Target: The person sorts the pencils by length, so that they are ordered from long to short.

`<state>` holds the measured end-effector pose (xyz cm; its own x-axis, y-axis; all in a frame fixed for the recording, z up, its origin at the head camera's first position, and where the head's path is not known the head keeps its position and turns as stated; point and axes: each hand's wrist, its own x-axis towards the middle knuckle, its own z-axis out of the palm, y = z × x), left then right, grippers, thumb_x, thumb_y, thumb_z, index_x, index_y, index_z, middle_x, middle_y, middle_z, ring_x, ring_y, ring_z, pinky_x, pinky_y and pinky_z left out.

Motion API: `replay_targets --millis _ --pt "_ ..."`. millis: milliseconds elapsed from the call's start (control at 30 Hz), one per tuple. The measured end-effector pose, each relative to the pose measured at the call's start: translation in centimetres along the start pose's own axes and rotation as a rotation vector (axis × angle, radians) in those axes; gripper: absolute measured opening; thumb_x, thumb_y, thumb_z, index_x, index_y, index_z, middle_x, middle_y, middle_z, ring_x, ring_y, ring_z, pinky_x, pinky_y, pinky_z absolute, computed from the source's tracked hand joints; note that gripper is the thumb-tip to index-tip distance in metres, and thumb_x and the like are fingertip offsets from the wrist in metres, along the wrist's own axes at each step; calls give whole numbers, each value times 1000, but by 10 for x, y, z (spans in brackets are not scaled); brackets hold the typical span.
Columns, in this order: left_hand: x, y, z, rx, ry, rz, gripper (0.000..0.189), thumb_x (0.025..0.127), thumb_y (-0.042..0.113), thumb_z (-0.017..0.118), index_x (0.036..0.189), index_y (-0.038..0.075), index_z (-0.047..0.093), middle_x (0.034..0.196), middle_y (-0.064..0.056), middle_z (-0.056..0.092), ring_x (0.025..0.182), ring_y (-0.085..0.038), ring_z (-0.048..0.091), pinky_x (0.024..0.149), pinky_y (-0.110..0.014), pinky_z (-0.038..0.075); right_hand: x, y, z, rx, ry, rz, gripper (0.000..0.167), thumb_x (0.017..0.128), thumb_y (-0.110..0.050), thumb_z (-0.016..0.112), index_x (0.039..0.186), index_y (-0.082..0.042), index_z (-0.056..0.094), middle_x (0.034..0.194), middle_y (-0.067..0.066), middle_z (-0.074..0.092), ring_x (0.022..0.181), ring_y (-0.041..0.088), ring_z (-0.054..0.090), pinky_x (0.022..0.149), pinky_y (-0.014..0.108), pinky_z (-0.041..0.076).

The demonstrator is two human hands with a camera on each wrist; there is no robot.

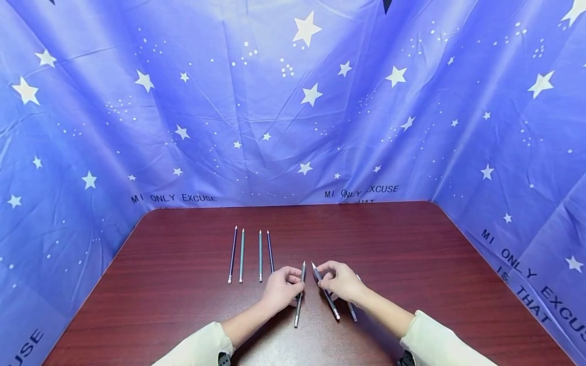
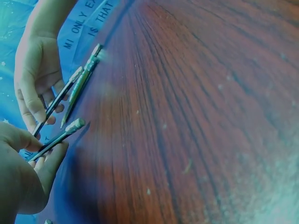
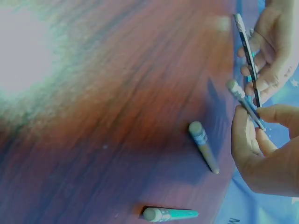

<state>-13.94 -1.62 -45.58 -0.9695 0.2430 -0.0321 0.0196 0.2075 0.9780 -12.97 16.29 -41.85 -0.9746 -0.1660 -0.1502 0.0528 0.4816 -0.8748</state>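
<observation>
Near the front middle of the table, my left hand (image 1: 280, 290) pinches a dark pencil (image 1: 299, 307) between thumb and fingers, its sharp tip pointing away and its eraser end toward me. Just right of it, my right hand (image 1: 343, 282) pinches another dark pencil (image 1: 330, 304), slanted so that its tip leans toward the left one. The two tips stand close together with a small gap. In the right wrist view the held pencil's eraser end (image 3: 234, 87) is raised over the table. Partly hidden beneath my right hand lies a further pencil (image 1: 352, 312).
Left of my hands, a purple pencil (image 1: 233, 254) and a teal pencil (image 1: 241, 256) lie side by side, then another teal pencil (image 1: 260, 256) and a dark blue pencil (image 1: 270, 249), partly behind my left hand. A starry blue curtain (image 1: 256, 101) encloses the reddish-brown table (image 1: 183, 274).
</observation>
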Motion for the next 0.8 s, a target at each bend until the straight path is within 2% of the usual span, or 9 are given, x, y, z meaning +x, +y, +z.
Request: replay_targets --millis 167,300,467,800 --pt "0 2 0 -97 11 -37 35 79 1 63 112 -7 55 83 -11 64 58 -10 60 49 -32 58 3 0 -4 151 -33 54 38 81 -2 63 117 7 53 81 12 63 60 13 57 54 33 57" --pt "2 4 0 -154 28 -65 42 80 2 64 119 -7 52 85 -10 64 58 -9 59 51 -31 59 6 0 -5 215 -36 79 40 82 -2 64 120 7 52 82 9 64 61 11 56 55 29 57" --pt "2 6 -2 -176 35 -80 44 80 3 64 121 -5 51 88 -8 63 60 -10 61 53 -31 59 8 0 -4 258 -35 77 41 82 -1 64 120 8 51 80 5 62 62 10 56 55 28 58" --pt "2 7 0 -207 47 -92 45 82 4 65 124 -4 50 93 -11 61 63 -10 61 54 -29 59 10 4 -2 282 -27 89 43 82 -3 65 121 7 51 81 5 63 64 11 57 56 27 58"
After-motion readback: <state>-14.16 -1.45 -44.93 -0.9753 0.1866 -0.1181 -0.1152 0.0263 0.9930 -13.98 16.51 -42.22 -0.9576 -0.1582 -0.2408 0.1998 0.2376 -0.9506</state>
